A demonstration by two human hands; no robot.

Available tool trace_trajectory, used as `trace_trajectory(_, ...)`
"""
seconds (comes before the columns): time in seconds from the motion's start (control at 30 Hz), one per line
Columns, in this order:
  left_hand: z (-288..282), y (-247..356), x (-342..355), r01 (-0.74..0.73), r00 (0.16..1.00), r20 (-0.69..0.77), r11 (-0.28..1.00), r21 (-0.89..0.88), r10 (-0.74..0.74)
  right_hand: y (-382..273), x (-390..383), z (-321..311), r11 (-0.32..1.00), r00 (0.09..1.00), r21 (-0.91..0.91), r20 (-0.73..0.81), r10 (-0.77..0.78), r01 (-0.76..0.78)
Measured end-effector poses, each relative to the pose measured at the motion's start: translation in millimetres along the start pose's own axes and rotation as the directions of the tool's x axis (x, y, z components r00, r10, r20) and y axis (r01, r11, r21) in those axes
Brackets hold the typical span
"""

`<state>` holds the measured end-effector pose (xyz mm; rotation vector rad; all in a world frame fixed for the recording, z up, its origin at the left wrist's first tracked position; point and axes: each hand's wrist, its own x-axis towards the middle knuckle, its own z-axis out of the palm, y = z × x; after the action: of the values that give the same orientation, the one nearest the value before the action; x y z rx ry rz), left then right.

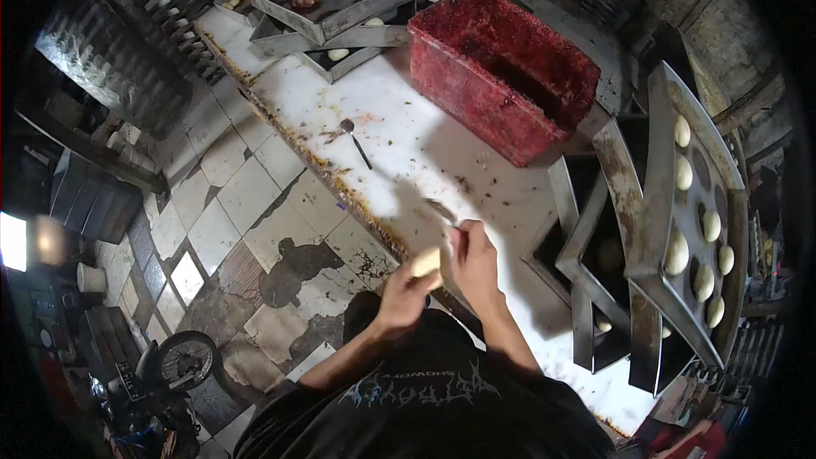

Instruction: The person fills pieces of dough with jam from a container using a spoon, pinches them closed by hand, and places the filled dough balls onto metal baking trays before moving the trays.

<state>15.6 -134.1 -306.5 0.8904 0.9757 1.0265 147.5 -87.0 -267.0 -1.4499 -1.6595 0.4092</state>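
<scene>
Holding a pale yellow block

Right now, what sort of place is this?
Likely a bakery workshop: stacked metal trays hold pale dough-like pieces, a red tub stands on the white worktable, and the left hand holds a pale lump.

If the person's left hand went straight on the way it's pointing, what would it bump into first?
Probably the right hand: the left hand, holding a pale piece, points up and right toward it. Depth is unclear, so it might pass above or below.
</scene>
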Motion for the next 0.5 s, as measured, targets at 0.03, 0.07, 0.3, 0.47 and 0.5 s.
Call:
trace_trajectory(0.03,1.7,2.2,15.0,-0.180,0.971,0.207,0.935,0.307,0.119,-9.7,20.8,3.8,0.998,1.000,-0.058,0.012,-0.016,0.017)
trace_trajectory(0.07,24.2,22.8,17.8,-0.006,0.999,0.047,0.947,-0.320,0.022,-18.4,51.2,2.9,0.999,0.998,-0.036,-0.059,-0.034,0.032)
trace_trajectory(0.3,-61.8,104.2,114.1,0.110,0.961,0.268,0.797,-0.594,0.066,-32.6,311.0,-16.5,0.785,0.982,-0.592,0.146,-0.116,0.181)
trace_trajectory(0.47,-129.5,116.4,156.9,0.294,0.956,0.162,0.841,-0.453,-0.247,63.8,395.7,19.3,0.416,0.354,-0.897,0.442,0.824,0.151)
trace_trajectory(0.5,-139.2,120.0,165.5,0.272,0.959,0.067,0.840,-0.470,-0.274,100.1,395.0,23.0,0.409,0.192,-0.910,0.415,0.889,0.075)
